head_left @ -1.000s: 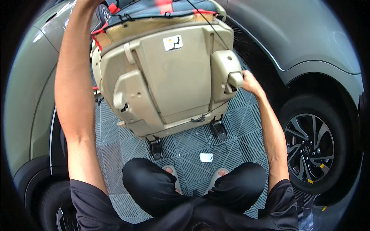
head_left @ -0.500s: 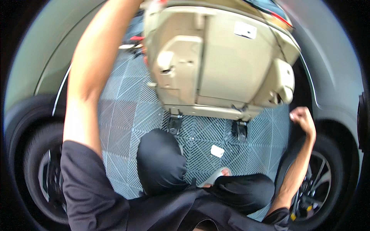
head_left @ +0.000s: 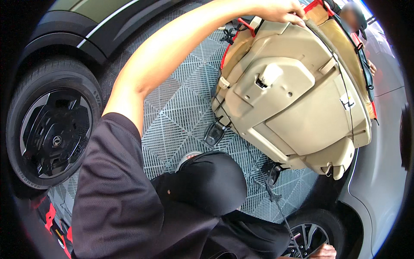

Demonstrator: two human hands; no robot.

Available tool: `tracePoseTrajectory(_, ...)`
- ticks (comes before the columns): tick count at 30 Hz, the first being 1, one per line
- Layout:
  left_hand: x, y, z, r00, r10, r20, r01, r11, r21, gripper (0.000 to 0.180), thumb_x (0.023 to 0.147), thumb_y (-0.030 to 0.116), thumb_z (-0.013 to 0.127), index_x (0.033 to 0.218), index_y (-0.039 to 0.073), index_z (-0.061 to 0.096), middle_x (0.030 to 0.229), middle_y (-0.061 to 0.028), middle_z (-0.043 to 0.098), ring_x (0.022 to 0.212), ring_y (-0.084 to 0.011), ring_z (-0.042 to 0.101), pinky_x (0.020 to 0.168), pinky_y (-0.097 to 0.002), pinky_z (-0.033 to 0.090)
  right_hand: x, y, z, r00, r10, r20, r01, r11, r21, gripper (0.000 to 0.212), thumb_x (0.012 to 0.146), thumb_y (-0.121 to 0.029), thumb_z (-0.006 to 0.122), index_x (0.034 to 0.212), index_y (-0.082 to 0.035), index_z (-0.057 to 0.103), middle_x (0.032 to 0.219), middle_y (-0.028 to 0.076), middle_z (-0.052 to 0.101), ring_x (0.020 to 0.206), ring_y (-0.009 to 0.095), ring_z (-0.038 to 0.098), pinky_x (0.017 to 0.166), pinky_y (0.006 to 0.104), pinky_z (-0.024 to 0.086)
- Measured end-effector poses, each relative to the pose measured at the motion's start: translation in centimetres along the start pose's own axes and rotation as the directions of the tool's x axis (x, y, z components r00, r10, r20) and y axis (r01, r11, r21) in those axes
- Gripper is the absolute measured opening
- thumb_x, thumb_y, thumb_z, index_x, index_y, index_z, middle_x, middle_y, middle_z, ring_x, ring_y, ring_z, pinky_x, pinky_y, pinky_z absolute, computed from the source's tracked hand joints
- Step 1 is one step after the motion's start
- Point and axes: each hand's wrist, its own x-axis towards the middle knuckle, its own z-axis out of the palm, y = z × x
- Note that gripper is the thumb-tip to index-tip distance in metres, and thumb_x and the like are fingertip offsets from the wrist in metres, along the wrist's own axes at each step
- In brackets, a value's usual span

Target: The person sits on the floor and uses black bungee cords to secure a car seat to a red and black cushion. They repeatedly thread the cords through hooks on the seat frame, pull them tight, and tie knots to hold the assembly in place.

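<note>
A beige car seat (head_left: 310, 116) stands on the floor before me, the hard shell of its backrest facing me. Around its edges shows a tan cover (head_left: 349, 43) with red trim, black cords and small hooks. My left hand (head_left: 286, 12) reaches over to the top of the backrest, its fingers curled on the upper edge. Down at the lower right, my right hand (head_left: 324, 251) is closed, partly cut off by the frame. A thin dark cord (head_left: 282, 211) runs taut from the seat's base toward it, and the hand appears to grip its end.
Car wheels stand on either side, a near left wheel (head_left: 56, 134) and a lower right wheel (head_left: 308, 237). Grey ribbed tiles (head_left: 177, 116) cover the floor. Black feet (head_left: 214, 133) carry the seat. Another person (head_left: 355, 19) is behind it at upper right, by a silver car (head_left: 388, 142).
My view has turned, so the seat now sits farther right and tilted. My left hand has come into view on its top. My right hand has moved down, away from the seat, with the cord stretched.
</note>
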Motion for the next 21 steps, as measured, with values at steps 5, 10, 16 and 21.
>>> tracePoseTrajectory(5, -5.7, -1.6, 0.1, 0.984, -0.175, 0.003, 0.174, 0.974, -0.145, 0.021, 0.101, 0.021, 0.065, 0.107, 0.002, 0.071, 0.097, -0.0227, 0.073, 0.085, -0.0433, 0.069, 0.078, -0.0468, 0.055, -7.6, 4.3, 0.8, 0.939, 0.19, -0.285, -0.128, 0.966, 0.224, 0.048, 0.077, -0.006, 0.083, 0.124, -0.006, 0.073, 0.095, 0.028, 0.066, 0.068, 0.027, 0.058, 0.05, 0.0474, 0.039)
tracePoseTrajectory(10, -9.3, -0.6, 0.6, 0.942, -0.327, 0.077, 0.335, 0.897, -0.287, 0.024, 0.105, 0.019, 0.061, 0.103, -0.003, 0.07, 0.083, -0.0202, 0.069, 0.074, -0.0284, 0.068, 0.071, -0.0399, 0.053, -17.9, 12.3, 5.9, 0.271, 0.679, -0.682, -0.686, 0.634, 0.358, 0.022, 0.095, -0.008, 0.077, 0.11, -0.004, 0.061, 0.098, 0.007, 0.067, 0.093, 0.016, 0.062, 0.091, 0.0345, 0.053)
tracePoseTrajectory(16, -14.4, -3.8, 2.9, 0.943, -0.323, -0.078, 0.294, 0.921, -0.255, 0.02, 0.108, 0.015, 0.062, 0.109, -0.003, 0.072, 0.073, -0.0008, 0.061, 0.061, -0.0049, 0.05, 0.055, -0.0243, 0.043, -11.8, 18.8, 5.8, 0.224, 0.747, -0.626, -0.755, 0.539, 0.373, 0.02, 0.097, -0.016, 0.078, 0.084, -0.001, 0.072, 0.073, -0.008, 0.058, 0.067, 0.002, 0.046, 0.06, 0.0232, 0.033)
tracePoseTrajectory(21, -12.1, -1.0, -1.2, 0.883, -0.449, -0.137, 0.405, 0.876, -0.261, 0.018, 0.106, 0.017, 0.066, 0.108, 0.001, 0.075, 0.079, -0.0006, 0.068, 0.069, -0.0043, 0.057, 0.064, -0.0241, 0.048, -11.3, 19.4, 5.4, 0.177, 0.701, -0.691, -0.781, 0.527, 0.336, 0.02, 0.097, -0.013, 0.078, 0.085, 0.001, 0.071, 0.073, -0.008, 0.058, 0.069, 0.004, 0.048, 0.062, 0.0237, 0.037)
